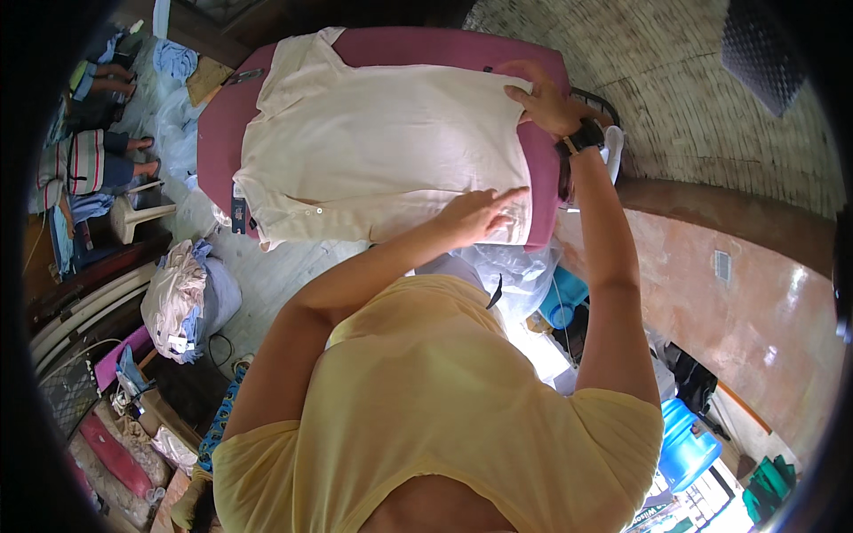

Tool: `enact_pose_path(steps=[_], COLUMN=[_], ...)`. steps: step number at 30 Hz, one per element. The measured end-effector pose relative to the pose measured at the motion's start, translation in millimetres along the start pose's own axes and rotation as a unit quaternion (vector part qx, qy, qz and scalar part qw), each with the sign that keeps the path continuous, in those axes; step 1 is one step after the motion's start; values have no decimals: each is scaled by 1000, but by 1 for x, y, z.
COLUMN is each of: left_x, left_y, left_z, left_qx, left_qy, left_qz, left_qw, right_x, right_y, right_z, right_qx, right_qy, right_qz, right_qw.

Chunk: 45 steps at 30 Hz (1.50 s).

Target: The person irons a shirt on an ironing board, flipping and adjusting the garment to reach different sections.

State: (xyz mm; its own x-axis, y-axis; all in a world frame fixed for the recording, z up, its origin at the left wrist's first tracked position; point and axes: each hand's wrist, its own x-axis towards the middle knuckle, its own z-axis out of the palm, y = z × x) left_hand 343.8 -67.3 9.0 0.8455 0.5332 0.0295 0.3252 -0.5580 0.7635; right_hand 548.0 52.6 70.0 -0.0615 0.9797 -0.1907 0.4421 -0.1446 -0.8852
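A cream short-sleeved shirt lies spread over a maroon padded board. Its button placket runs along the near side, and a dark tag hangs by its left end. My left hand rests on the near right part of the shirt, fingers stretched toward the hem. At the far right corner of the hem is my right hand, thumb and fingers apart, with a dark watch on the wrist. The right fingertips are partly blurred.
A bundle of clothes sits on the floor at left, near a stool. Other people's legs show at far left. Clear plastic hangs below the board's right end; a blue water jug stands lower right.
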Motion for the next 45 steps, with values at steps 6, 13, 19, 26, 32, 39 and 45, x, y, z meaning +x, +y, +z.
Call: enact_pose_path(steps=[6, 13, 19, 26, 32, 39, 45], left_x=[-37, -188, -297, -391, -464, -571, -635], left_y=[22, 17, 31, -4, -39, 48, 122], left_z=[-12, -80, -159, -137, -146, -190, -246], left_qx=[138, 60, 114, 188, 8, -49, -76], left_qy=[67, 386, 685, 572, 614, 593, 571], left_qz=[-43, -95, -37, -317, -262, -149, 120], left_qw=[987, 915, 719, 733, 745, 790, 808], right_x=[-40, -72, -128, -154, -143, -256, -412], right_y=[-103, -209, -310, -353, -332, -250, -202], right_z=[52, 94, 141, 163, 132, 59, 16], right_qx=[177, 285, 409, 382, 280, -167, -224], right_qy=[-63, -46, -255, -239, 105, 322, 255], right_qz=[-63, -180, -282, -366, -397, -368, -243], right_qw=[980, 940, 829, 814, 868, 856, 909])
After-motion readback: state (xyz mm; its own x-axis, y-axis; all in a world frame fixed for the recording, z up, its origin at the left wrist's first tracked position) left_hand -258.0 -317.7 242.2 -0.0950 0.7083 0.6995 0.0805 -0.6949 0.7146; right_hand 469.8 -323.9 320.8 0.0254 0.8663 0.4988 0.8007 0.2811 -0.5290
